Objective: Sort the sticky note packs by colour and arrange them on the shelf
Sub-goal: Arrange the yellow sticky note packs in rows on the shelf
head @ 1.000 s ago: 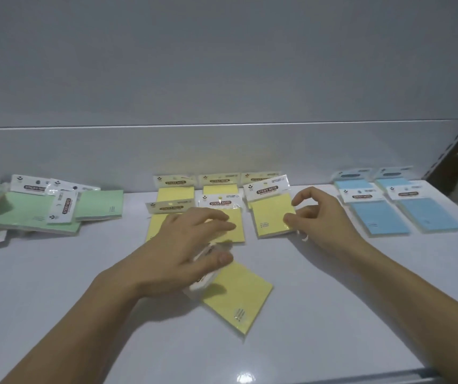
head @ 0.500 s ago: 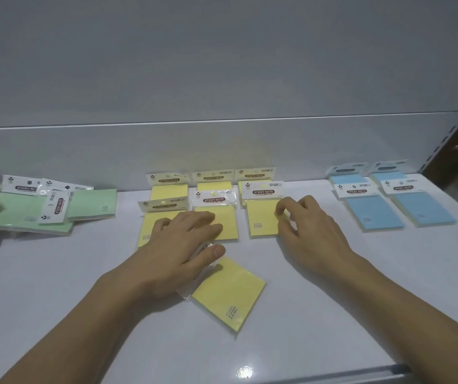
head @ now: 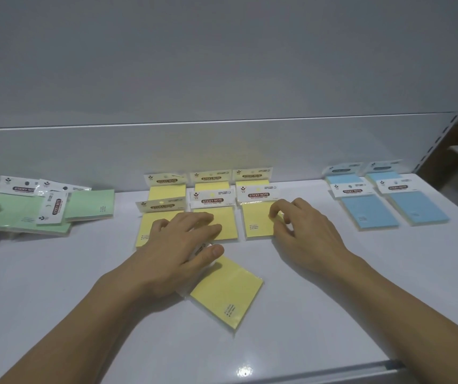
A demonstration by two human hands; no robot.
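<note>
Yellow sticky note packs [head: 214, 217] lie in two neat rows at the middle back of the white shelf [head: 347, 314]. A loose yellow pack [head: 228, 293] lies tilted in front of them. My left hand [head: 183, 245] covers its white header, thumb and fingers closed on it. My right hand [head: 302, 234] rests beside the right front yellow pack [head: 257, 221], its thumb and forefinger pinching that pack's right edge. Green packs [head: 28, 212] lie in a loose heap at the far left. Blue packs [head: 369, 210] sit in tidy rows at the right.
A grey back panel [head: 222, 151] rises directly behind the packs. The shelf's front edge [head: 333, 370] runs along the bottom. At the far right a perforated upright [head: 444, 128] marks the shelf's end.
The right front yellow pack went from tilted in my right hand to flat and squared in its row. My left hand stayed on the loose pack's header.
</note>
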